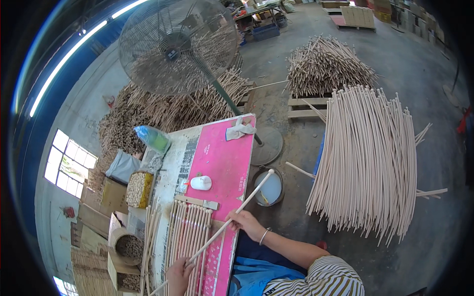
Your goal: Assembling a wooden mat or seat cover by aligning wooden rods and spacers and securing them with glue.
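A long, pale wooden stick [213, 238] with a ball on its far end slants across the front of the table. My right hand [245, 223] is closed around its middle part, and the ball end points away over a bucket. Lower down, my left hand [178, 275] grips the same stick, its fingers partly hidden. Beneath the stick, several similar ball-ended sticks [189, 224] lie side by side, their heads near a flat wooden strip [196, 202]. A white bottle [201, 183] lies on its side just beyond that strip.
The pink-topped table [222, 163] carries a white glove [240, 130] and a yellow basket of wooden balls [138, 189]. A bucket of whitish liquid [270, 190] stands beside it. A pedestal fan [177, 47] rises behind. Large stick piles [365, 158] fill the right.
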Motion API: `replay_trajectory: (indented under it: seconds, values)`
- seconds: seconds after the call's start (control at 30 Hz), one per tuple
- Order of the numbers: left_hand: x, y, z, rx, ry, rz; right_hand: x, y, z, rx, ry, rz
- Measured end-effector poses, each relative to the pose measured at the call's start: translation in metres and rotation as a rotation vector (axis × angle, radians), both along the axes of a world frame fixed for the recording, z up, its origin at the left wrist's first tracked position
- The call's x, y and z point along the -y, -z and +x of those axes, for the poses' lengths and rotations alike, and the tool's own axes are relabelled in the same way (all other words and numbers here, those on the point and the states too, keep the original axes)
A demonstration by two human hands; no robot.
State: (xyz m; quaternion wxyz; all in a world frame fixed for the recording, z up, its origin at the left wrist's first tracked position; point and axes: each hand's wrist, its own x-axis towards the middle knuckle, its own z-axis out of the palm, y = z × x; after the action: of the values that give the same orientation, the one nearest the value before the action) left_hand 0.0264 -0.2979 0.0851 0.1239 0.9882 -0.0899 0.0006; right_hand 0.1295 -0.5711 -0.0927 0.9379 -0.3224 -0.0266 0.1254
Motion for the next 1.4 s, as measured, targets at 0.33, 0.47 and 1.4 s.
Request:
replay_trajectory:
  seconds: [0.33,0.47,1.4]
  values:
    - [0.079,0.047,0.029,-0.003,0.097,-0.275,-0.036,-0.014,-0.032,0.079,-0.17,-0.106]
    - [0.093,0.034,0.031,-0.109,-0.039,-0.344,-0.021,-0.038,-0.036,0.166,-0.252,-0.053]
    - [0.012,0.071,-0.06,-0.245,-0.358,-0.79,-0.011,-0.02,-0.005,-0.039,-0.211,-0.2]
